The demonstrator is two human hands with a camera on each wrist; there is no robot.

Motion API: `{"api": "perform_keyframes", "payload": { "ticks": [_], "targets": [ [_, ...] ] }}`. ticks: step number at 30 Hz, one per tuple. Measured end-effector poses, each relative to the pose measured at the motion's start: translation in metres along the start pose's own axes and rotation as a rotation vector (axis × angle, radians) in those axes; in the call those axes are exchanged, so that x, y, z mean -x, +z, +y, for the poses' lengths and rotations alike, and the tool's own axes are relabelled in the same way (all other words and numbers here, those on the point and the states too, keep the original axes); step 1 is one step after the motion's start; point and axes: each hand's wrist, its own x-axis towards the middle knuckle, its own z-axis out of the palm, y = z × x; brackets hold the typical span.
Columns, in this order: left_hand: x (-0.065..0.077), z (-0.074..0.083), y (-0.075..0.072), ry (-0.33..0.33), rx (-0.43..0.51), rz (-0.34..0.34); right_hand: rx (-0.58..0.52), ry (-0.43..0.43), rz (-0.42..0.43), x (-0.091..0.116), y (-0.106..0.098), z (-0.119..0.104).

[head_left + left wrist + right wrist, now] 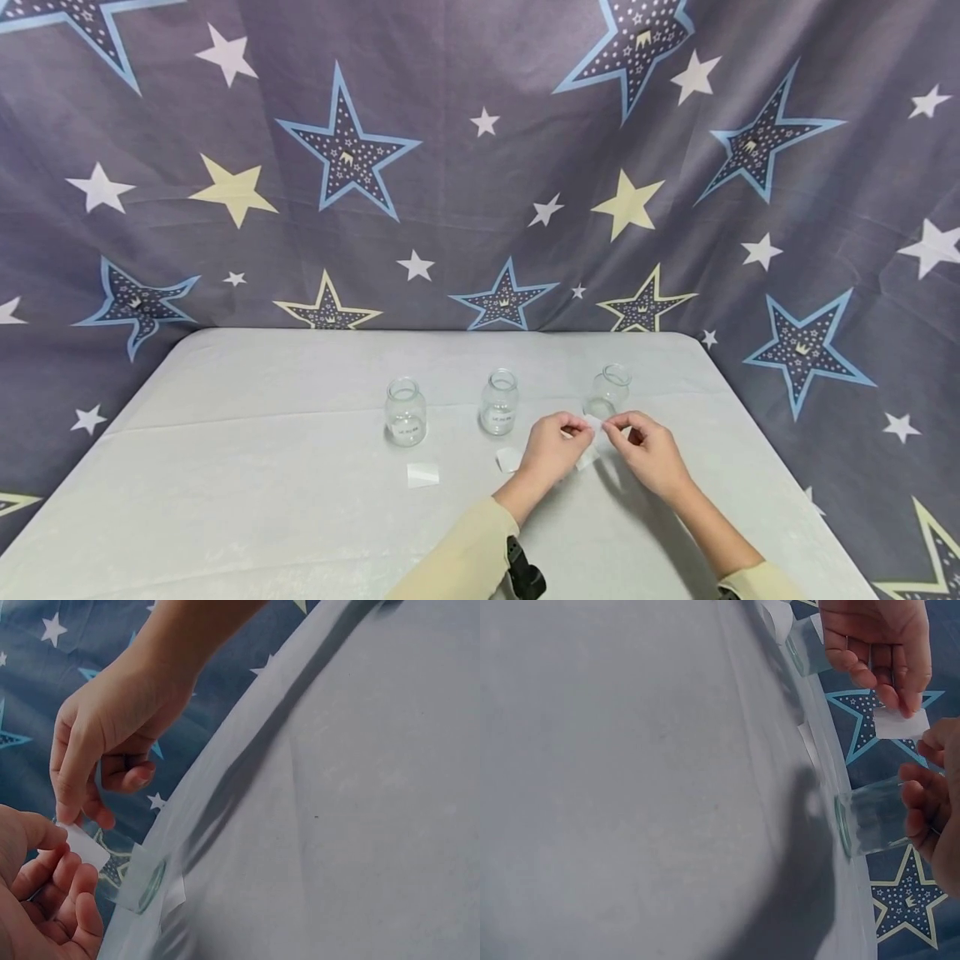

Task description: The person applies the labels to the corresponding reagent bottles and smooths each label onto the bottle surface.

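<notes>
A small white paper label (592, 422) is stretched between the two hands, in front of the rightmost glass jar (615, 382). My left hand (551, 454) pinches its left side between thumb and fingertips. On the other side, my right hand (654, 458) pinches the label's edge. The label (898, 724) looks blank on the face seen in the right wrist view. Further left stand a middle glass jar (498, 392) and a left glass jar (406, 404), both upright with a printed white label low on the front. The hands partly hide the right jar's base.
White paper pieces lie on the pale tablecloth (262, 483): a left piece (423, 475), a middle piece (507, 459) beside the left wrist, and a right piece (587, 458) under the hands. A star-patterned curtain (442, 192) hangs behind and beside the table.
</notes>
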Motion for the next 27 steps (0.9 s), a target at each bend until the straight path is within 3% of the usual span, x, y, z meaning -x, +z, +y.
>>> {"api": "perform_keyframes", "payload": {
  "ticks": [6,14,27],
  "targets": [
    [-0.002,-0.001,0.001,0.018,0.044,0.024,-0.016,-0.12,0.04,0.0,0.004,0.001],
    [-0.001,-0.002,0.0,-0.028,0.087,0.03,-0.014,-0.233,0.059,0.001,0.008,-0.002],
    [-0.001,-0.006,0.0,-0.056,0.095,0.048,-0.001,-0.296,0.065,0.0,0.012,-0.003]
  ]
}}
